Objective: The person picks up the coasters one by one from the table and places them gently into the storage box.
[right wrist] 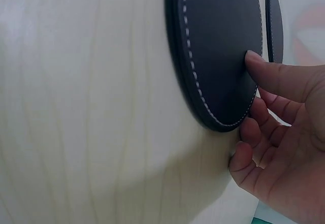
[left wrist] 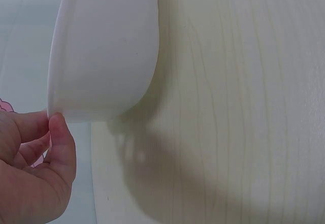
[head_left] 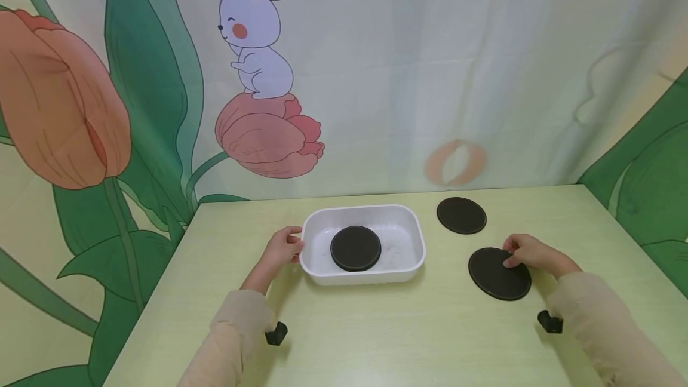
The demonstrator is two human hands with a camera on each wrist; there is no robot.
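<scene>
A white rectangular tray [head_left: 418,255] with rounded corners stands near the back of the table, and a round black coaster [head_left: 355,248] lies inside it. My left hand [head_left: 282,248] pinches the tray's left rim between thumb and fingers; the left wrist view shows the thumb [left wrist: 62,142] right at the rim. To the right, my right hand [head_left: 529,252] holds a second black coaster [head_left: 497,276] by its right edge, thumb on top and fingers beneath. White stitching runs along this coaster's border in the right wrist view.
Another black coaster [head_left: 461,215] lies flat near the table's back edge, right of the tray. The pale wooden table [head_left: 376,333] ends at a printed curtain [head_left: 371,88] with a rabbit and tulips.
</scene>
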